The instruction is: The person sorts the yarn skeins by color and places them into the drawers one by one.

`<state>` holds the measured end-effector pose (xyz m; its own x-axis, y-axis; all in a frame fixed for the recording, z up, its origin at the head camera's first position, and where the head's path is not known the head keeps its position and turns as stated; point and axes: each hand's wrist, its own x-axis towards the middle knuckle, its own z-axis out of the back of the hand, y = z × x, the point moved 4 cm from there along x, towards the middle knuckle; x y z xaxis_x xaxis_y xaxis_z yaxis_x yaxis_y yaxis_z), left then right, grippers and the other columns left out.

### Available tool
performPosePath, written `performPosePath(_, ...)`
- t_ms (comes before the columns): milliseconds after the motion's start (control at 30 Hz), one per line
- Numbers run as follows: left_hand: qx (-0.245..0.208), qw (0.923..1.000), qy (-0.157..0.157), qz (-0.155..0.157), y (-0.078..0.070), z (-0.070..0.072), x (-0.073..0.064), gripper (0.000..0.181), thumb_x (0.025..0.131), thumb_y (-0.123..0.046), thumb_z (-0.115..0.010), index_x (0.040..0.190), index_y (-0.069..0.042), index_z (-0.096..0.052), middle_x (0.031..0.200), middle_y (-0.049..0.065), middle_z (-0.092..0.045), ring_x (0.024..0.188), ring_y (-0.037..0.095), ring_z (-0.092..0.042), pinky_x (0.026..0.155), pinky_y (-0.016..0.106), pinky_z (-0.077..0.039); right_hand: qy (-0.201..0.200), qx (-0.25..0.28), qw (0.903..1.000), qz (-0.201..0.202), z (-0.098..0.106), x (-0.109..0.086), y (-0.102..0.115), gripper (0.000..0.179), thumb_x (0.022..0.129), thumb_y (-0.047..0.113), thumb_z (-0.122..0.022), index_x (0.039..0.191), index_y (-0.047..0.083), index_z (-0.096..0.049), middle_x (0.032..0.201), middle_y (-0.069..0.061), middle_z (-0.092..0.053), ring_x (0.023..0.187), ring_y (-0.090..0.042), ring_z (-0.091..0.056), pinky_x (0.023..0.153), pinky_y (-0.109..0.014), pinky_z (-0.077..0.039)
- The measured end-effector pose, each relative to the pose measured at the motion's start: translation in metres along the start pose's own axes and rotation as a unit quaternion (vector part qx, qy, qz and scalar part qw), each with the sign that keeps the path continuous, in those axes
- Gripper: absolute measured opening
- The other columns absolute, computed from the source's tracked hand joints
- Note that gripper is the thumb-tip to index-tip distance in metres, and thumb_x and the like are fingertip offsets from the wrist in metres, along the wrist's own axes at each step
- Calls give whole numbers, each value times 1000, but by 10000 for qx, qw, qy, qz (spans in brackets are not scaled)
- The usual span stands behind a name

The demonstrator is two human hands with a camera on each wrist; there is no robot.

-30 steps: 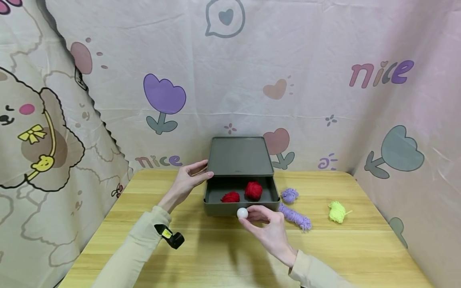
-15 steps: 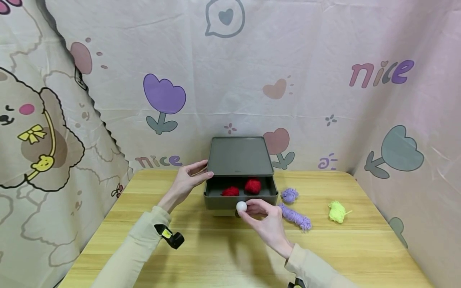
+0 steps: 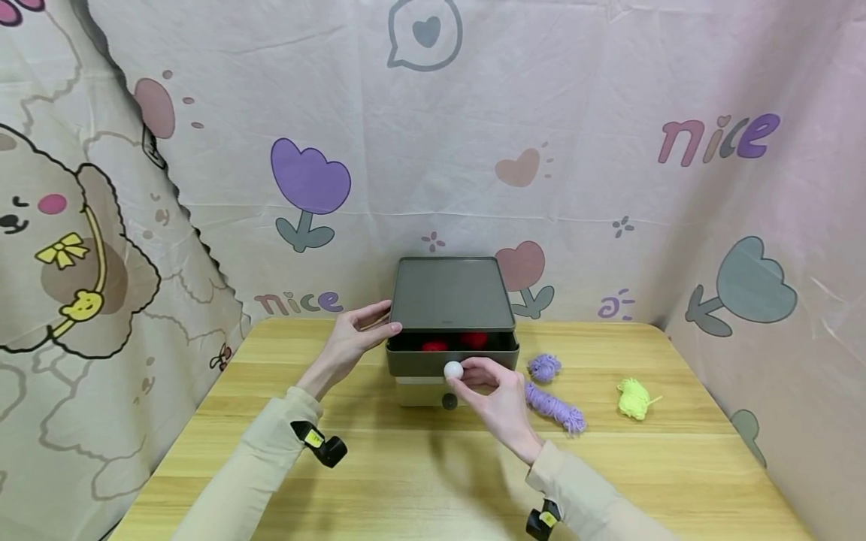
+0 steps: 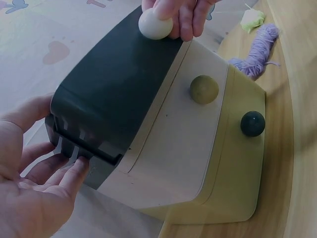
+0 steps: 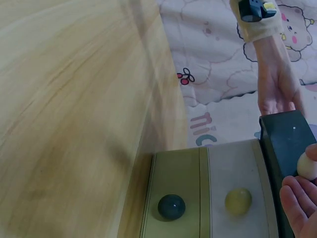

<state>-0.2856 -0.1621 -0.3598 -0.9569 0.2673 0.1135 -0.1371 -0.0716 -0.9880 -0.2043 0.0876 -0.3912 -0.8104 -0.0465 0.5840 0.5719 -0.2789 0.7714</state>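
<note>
A small drawer cabinet (image 3: pixel 452 293) stands on the table with its dark grey top drawer (image 3: pixel 416 365) partly out. My right hand (image 3: pixel 504 409) pinches the drawer's round white knob (image 3: pixel 453 370) between thumb and fingers. At the cabinet's left side, near the top front corner, my left hand (image 3: pixel 352 338) rests with fingers extended against it. Two red yarn balls (image 3: pixel 474 340) show inside the drawer, mostly hidden under the top. Below are a white drawer (image 4: pixel 168 153) with a yellow knob (image 4: pixel 204 89) and a yellow-green drawer (image 4: pixel 233 183) with a dark knob (image 4: pixel 252 123), both closed.
Right of the cabinet lie a purple yarn ball (image 3: pixel 544 367) and a purple yarn skein (image 3: pixel 556 409). Farther right is a yellow-green yarn bundle (image 3: pixel 634 398). A printed cloth (image 3: pixel 433 165) hangs behind the wooden table (image 3: pixel 379 481).
The top drawer has slid back into the cabinet, pushed by my right hand on the knob. The red yarn has gone further under the top, and the lower drawers have come into view. My left hand stays put.
</note>
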Motion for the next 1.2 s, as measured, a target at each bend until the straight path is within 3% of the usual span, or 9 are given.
performPosePath(400,11,10000,61,21,-2,-1,0,64,95,-14,-68,152,-4,-42,161,16,-38,149,32,-38,119,44,-37,-59,71,9998,-198,-2,12,-8,22,79,8,-85,98,6,-74,86,-11,-79,77,-16,-77,70,-22,-63)
performPosePath(733,18,10000,44,-13,1,0,1,64,95,-12,-68,152,-1,-41,161,18,-38,149,33,-38,116,37,-40,-11,207,9988,-436,-4,21,-14,22,80,7,-84,98,5,-73,87,-14,-79,77,-8,-75,72,-20,-63)
performPosePath(1067,24,10000,9,27,1,0,1,64,95,-12,-68,152,-2,-42,161,18,-37,149,33,-38,116,38,-41,-39,317,9977,-596,-5,28,-20,20,82,9,-83,98,4,-74,88,-16,-78,79,-23,-76,73,-23,-63)
performPosePath(1200,-12,10000,7,24,1,0,1,64,95,-12,-68,152,-1,-42,160,18,-38,149,32,-39,116,37,-41,-52,357,9972,-650,-6,29,-21,20,82,8,-83,98,4,-74,88,-16,-78,79,-23,-76,72,-23,-63)
